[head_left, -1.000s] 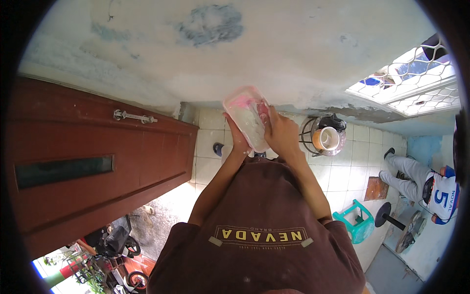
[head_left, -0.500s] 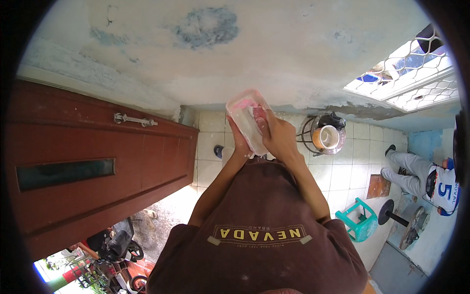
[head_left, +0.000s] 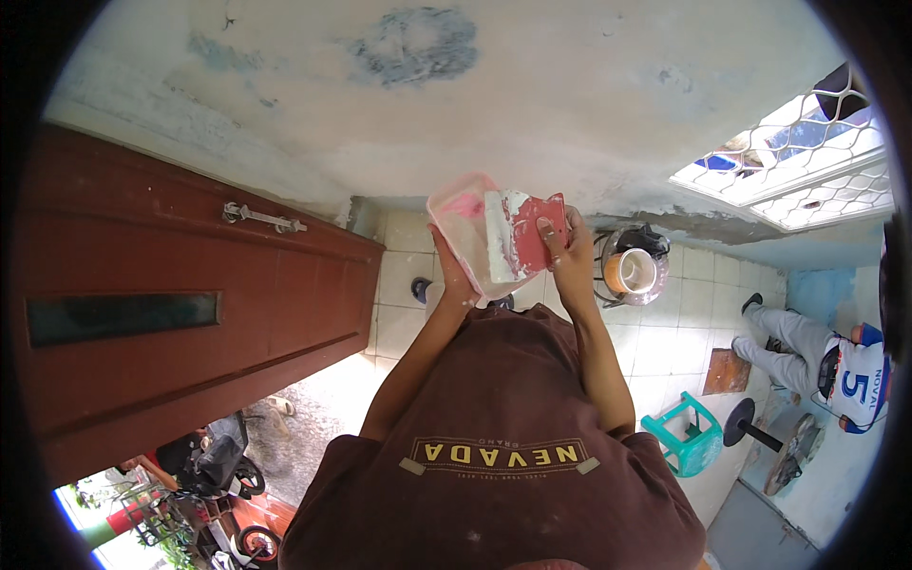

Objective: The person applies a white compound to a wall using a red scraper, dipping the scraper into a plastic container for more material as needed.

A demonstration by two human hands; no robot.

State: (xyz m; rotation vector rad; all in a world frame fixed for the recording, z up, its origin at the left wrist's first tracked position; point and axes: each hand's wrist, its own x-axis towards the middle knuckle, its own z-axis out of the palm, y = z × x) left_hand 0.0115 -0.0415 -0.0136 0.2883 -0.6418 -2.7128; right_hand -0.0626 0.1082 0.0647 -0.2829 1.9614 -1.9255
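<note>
My left hand (head_left: 454,273) is closed round the side of a pink plastic tray (head_left: 450,211), which is smeared inside with whitish paste. In my right hand (head_left: 571,260) is a flat red putty scraper (head_left: 534,234), gripped by its right edge with the thumb on top. White paste coats the scraper's left edge, which lies over the right part of the tray and hides some of it. Both are held in front of my chest, close to the wall (head_left: 560,114). The wall is pale, with bluish-grey rough patches.
Right of my hands, a tub (head_left: 633,273) with pale residue stands on a round stool. A green plastic stool (head_left: 686,435) is lower right, near a person (head_left: 836,366) at the far right. A brown wooden door (head_left: 190,285) fills the left; a white window grille (head_left: 798,152) is upper right.
The scraper has come up out of the tray and turned, its flat red face now showing with paste along one edge. My right hand has moved right; the tray shifted slightly left.
</note>
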